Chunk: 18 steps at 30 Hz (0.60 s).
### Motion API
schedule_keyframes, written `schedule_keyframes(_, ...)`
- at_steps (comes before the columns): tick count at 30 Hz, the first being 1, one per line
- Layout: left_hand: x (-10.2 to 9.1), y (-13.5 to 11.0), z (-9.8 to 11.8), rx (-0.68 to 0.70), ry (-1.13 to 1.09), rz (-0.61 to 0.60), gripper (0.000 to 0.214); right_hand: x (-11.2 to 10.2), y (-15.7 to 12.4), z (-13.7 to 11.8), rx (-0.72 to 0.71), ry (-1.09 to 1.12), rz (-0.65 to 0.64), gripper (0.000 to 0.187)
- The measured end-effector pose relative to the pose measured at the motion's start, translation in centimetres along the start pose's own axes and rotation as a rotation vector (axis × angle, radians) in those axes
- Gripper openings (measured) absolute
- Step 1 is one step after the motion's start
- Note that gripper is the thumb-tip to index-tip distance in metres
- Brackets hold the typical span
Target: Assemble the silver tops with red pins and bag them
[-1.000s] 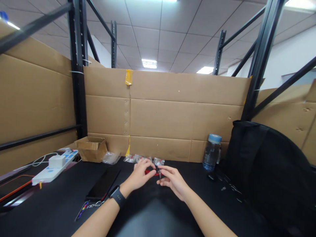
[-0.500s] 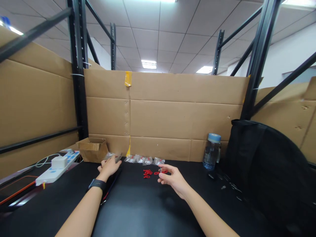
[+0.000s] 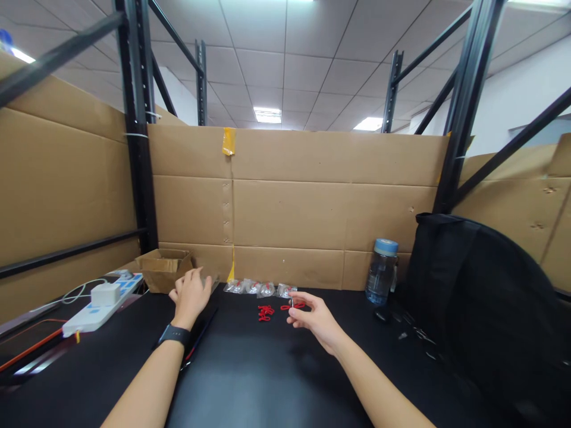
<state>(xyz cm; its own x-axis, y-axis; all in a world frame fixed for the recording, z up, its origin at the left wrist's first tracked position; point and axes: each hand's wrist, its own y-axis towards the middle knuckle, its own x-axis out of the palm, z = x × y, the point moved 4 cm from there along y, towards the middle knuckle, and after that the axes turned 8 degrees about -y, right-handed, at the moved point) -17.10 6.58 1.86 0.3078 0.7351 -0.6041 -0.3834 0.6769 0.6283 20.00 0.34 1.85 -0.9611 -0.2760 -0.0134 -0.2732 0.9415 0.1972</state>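
My left hand [image 3: 191, 295], with a dark watch [image 3: 175, 334] on its wrist, reaches beside the cardboard box [image 3: 164, 270]. Its fingers are apart and I see nothing held in them. Clear plastic [image 3: 216, 280] lies just behind that hand, partly covered by it. Between thumb and fingertips my right hand [image 3: 317, 321] pinches a small, thin silver piece [image 3: 292, 302], upright and too small to name. Behind those fingertips shows a red cord loop [image 3: 285, 307]; whether it joins the silver piece I cannot tell. Red knotted cords [image 3: 265, 312] lie on the table left of my right hand.
Several small clear packets [image 3: 266, 289] line the back cardboard wall [image 3: 289, 214]. A water bottle [image 3: 382, 272] and a black bag [image 3: 482, 309] stand on the right. To the left lies a power strip [image 3: 89, 318] with a white plug [image 3: 105, 294]. Black table [image 3: 267, 380].
My left hand has lifted a little and shifted left toward the box, its fingers more raised. The right hand keeps its pinch, almost unmoved. The view has shifted slightly.
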Motion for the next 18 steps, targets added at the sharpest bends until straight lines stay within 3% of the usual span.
schedule_keyframes(3, -2.1, -1.0, 4.0, 0.229, -0.156, 0.082, 0.040, -0.5, 0.1, -0.5, -0.027, -0.008, 0.009, 0.059)
schedule_keyframes(6, -2.8, -3.2, 8.9, 0.505, -0.365, -0.015, 0.027, -1.5, 0.4, -1.0, -0.050, -0.012, 0.048, 0.059)
schedule_keyframes(8, -2.6, -5.2, 11.8, 0.564, -0.492, -0.088, 0.023, -2.3, 0.6, -1.2, -0.061, -0.018, 0.088, 0.058)
schedule_keyframes(10, -1.9, -7.6, 14.4, 0.600, -0.624, -0.222, 0.031, -3.1, 0.8, -1.3, -0.069, -0.029, 0.120, 0.058)
schedule_keyframes(13, -0.3, -11.7, 17.5, 0.726, -0.662, -0.528, 0.042, -4.1, 1.0, -1.4, -0.086, -0.058, 0.145, 0.058)
schedule_keyframes(18, 1.2, -16.0, 18.9, 0.874, -0.580, -0.835, 0.035, -5.0, 1.0, -1.5, -0.123, -0.156, 0.141, 0.059)
